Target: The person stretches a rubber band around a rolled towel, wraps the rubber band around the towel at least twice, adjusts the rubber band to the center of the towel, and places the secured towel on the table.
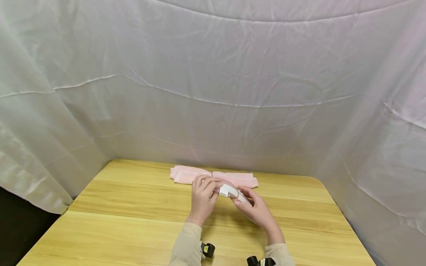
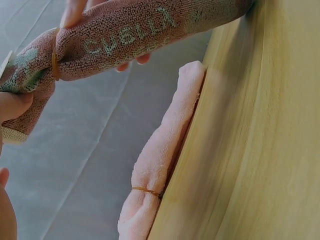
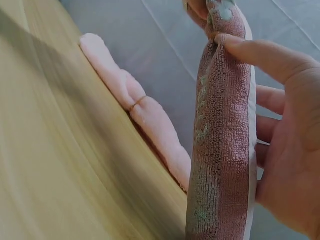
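Note:
Both hands hold a rolled dusky-pink towel above the table, with a white side and a small printed tag facing up in the head view. A rubber band cinches it near one end, and pale lettering runs along its side in the left wrist view. My left hand grips the left end. Toward the other end, my right hand grips the towel, its thumb pressed beside the band in the right wrist view. Behind them lies a pale pink towel, banded around its middle.
The wooden table has rounded far corners. A grey-white curtain hangs close behind its back edge and along both sides. Black wrist devices sit at the beige sleeves. A dark gap shows at lower left.

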`<action>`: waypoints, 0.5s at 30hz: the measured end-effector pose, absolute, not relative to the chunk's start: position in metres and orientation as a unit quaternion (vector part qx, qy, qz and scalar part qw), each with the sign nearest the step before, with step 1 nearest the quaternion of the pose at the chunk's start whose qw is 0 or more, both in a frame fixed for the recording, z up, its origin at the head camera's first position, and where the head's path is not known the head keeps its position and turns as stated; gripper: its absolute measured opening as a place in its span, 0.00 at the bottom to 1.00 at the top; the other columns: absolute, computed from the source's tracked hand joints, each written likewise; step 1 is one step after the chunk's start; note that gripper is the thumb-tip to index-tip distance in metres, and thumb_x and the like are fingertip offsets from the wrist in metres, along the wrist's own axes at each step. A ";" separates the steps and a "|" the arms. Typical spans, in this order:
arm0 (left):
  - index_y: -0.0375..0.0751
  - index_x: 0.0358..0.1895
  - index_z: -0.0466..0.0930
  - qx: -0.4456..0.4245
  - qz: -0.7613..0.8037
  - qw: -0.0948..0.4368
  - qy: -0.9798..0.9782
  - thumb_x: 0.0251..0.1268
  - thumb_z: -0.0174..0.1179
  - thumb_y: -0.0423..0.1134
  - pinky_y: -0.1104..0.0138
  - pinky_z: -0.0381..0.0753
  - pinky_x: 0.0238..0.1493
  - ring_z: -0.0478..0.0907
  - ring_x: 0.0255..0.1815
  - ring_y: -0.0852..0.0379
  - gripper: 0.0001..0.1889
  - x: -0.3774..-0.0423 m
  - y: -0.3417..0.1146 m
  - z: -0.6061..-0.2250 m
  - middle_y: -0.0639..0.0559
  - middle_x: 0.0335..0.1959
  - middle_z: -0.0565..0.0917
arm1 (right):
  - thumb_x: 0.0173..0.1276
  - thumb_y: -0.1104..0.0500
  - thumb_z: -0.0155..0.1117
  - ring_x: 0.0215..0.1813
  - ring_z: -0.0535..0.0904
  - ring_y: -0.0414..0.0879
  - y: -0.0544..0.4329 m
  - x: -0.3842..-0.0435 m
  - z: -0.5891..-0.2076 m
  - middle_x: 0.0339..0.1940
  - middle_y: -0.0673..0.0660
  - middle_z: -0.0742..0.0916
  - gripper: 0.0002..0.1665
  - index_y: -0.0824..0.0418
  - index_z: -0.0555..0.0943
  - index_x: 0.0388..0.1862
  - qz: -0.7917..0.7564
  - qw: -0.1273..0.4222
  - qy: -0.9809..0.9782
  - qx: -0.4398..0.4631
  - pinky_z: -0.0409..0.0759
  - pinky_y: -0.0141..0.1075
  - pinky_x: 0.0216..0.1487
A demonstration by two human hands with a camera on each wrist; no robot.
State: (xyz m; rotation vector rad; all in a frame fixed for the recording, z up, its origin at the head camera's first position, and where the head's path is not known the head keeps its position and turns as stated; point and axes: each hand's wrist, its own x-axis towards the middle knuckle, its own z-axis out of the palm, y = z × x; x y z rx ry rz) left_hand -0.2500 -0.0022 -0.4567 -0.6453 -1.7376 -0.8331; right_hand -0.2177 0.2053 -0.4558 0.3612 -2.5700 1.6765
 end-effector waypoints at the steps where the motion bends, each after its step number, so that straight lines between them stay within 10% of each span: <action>1: 0.44 0.31 0.84 -0.271 -0.351 0.526 -0.726 0.43 0.70 0.30 0.54 0.71 0.54 0.78 0.45 0.50 0.09 -0.250 -0.002 -0.457 0.55 0.38 0.88 | 0.63 0.53 0.68 0.56 0.78 0.49 0.206 -0.218 -0.457 0.58 0.59 0.82 0.30 0.54 0.74 0.64 0.539 0.026 -0.834 0.117 0.78 0.31 0.51; 15: 0.53 0.45 0.84 -0.283 -0.272 0.435 -0.810 0.41 0.72 0.35 0.51 0.67 0.63 0.75 0.56 0.49 0.21 -0.249 -0.003 -0.455 0.58 0.48 0.85 | 0.55 0.51 0.75 0.40 0.78 0.41 0.205 -0.219 -0.458 0.43 0.53 0.87 0.21 0.51 0.83 0.48 0.435 0.149 -0.886 0.055 0.75 0.32 0.42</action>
